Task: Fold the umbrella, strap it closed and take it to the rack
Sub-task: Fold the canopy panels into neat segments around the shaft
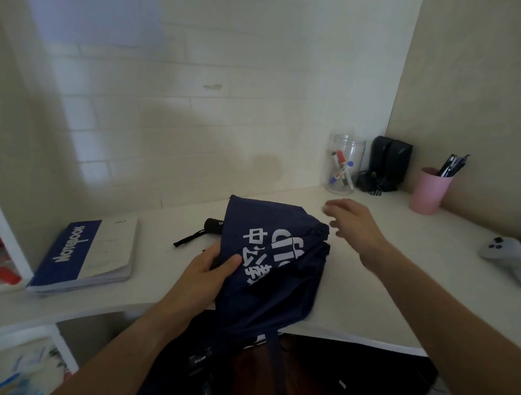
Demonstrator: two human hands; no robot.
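I have the navy umbrella (274, 260) collapsed but loose, lying over the front edge of the white bench (403, 271), its printed canopy bunched and unrolled. My left hand (213, 270) is clamped on its left side, thumb on top of the cloth. My right hand (355, 225) hovers just past the canopy's far right corner, fingers spread, gripping nothing. The black handle (213, 225) pokes out at the far left, its wrist cord trailing on the bench. A fabric strap (275, 351) dangles below the edge, unfastened. So I judge the folding as half done: pleats to gather, strap to close, then the rack, which I can't see. At the back, a clear jar (346, 165) holds markers, and a pink cup (429, 190) holds pens.
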